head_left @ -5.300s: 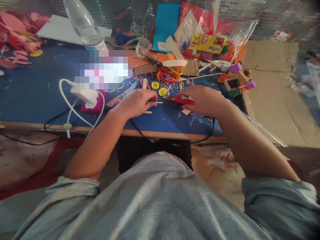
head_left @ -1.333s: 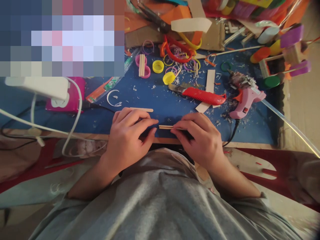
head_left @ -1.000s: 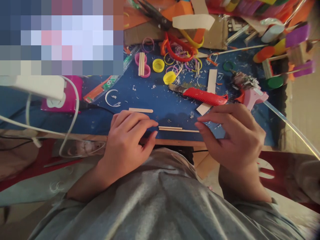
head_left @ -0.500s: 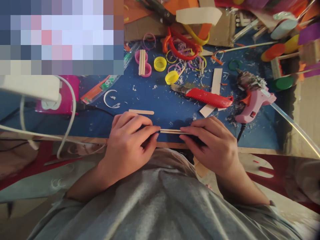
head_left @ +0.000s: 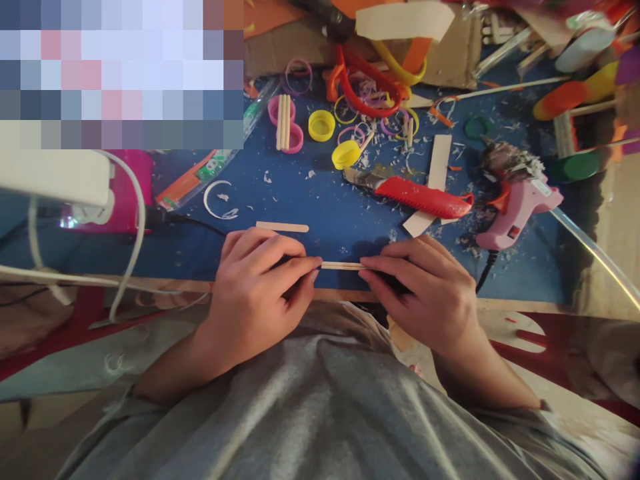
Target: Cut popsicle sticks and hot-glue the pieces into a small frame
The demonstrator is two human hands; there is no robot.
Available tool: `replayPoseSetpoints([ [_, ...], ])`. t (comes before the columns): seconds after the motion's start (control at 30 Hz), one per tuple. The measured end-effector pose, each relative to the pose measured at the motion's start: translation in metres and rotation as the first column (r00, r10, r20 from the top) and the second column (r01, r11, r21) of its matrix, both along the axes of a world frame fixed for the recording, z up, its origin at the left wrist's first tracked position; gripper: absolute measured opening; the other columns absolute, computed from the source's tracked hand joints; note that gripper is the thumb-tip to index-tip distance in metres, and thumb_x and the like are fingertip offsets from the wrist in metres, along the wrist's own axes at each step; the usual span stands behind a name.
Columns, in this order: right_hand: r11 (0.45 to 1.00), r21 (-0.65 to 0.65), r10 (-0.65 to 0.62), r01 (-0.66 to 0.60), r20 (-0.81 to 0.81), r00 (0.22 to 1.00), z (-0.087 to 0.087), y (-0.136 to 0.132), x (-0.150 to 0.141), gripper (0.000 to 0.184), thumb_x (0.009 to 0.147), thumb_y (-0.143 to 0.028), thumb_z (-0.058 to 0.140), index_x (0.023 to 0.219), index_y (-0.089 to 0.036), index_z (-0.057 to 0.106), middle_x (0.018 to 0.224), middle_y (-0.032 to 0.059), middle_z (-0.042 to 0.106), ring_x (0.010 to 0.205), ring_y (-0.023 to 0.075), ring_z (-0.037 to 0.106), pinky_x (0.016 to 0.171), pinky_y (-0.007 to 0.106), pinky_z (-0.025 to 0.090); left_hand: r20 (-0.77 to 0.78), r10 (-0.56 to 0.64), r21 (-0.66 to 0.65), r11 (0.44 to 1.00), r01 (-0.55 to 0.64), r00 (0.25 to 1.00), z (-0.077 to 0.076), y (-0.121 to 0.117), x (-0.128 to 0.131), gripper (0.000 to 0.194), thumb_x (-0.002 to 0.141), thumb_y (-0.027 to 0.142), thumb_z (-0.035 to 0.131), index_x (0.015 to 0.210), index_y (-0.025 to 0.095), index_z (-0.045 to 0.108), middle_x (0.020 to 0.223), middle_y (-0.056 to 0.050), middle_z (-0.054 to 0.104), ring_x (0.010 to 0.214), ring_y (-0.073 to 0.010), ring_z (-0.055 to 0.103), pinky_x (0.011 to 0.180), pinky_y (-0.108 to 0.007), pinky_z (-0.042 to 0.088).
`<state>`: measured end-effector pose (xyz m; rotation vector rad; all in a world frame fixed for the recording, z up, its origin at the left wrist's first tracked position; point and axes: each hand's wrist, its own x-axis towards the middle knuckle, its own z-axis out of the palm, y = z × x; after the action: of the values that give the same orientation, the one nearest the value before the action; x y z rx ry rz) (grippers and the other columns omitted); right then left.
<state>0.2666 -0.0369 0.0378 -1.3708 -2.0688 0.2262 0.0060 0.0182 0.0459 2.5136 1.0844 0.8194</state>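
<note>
Two popsicle sticks (head_left: 341,266), seen edge-on and lying one against the other, span the gap between my hands above the table's front edge. My left hand (head_left: 265,287) pinches their left end between thumb and fingers. On the right end, my right hand (head_left: 425,287) has the same closed pinch. The fingers cover both ends of the sticks. Just beyond my left fingers lies a single loose popsicle stick (head_left: 283,227) on the blue tabletop (head_left: 320,207).
A red-handled utility knife (head_left: 423,197) rests across pale strips right of centre. Further right is a pink glue gun (head_left: 520,207). Yellow caps (head_left: 321,126), a bundle of sticks (head_left: 283,122) and red scissors (head_left: 370,93) lie behind. White cables (head_left: 135,220) run at left.
The narrow gap between the two sticks has closed, and they now sit together. Both hands keep their pinch in nearly the same place. The view has shifted slightly.
</note>
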Motion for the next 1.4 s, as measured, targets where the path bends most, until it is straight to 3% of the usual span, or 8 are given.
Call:
replayPoseSetpoints([
  [0.6,0.999,-0.029,-0.034,0.034,0.011,0.999,0.0004,-0.0012,-0.0016,0.008,0.104,-0.015,0.082,0.109,-0.022,0.081,0.099,0.0064,0.083,0.083,0.0199,0.072,0.076,0.040,0.063,-0.053,0.002,-0.041,0.999,-0.005,0.999,0.0072,-0.0011,0.0005,0.014,0.102,0.014,0.077,0.113,0.020,0.083,0.104,-0.008,0.083,0.102,-0.0290,0.077,0.092,-0.051,0.064],
  [1.4,0.999,-0.028,-0.040,0.040,0.000,0.999,-0.0004,-0.0012,-0.0021,0.010,0.103,-0.014,0.082,0.110,-0.022,0.081,0.099,0.0062,0.083,0.083,0.0199,0.072,0.076,0.040,0.063,-0.050,0.007,-0.065,0.998,-0.010,0.999,0.0073,0.0022,0.0059,0.007,0.103,0.016,0.079,0.104,0.021,0.084,0.099,-0.006,0.084,0.105,-0.0314,0.080,0.090,-0.053,0.068],
])
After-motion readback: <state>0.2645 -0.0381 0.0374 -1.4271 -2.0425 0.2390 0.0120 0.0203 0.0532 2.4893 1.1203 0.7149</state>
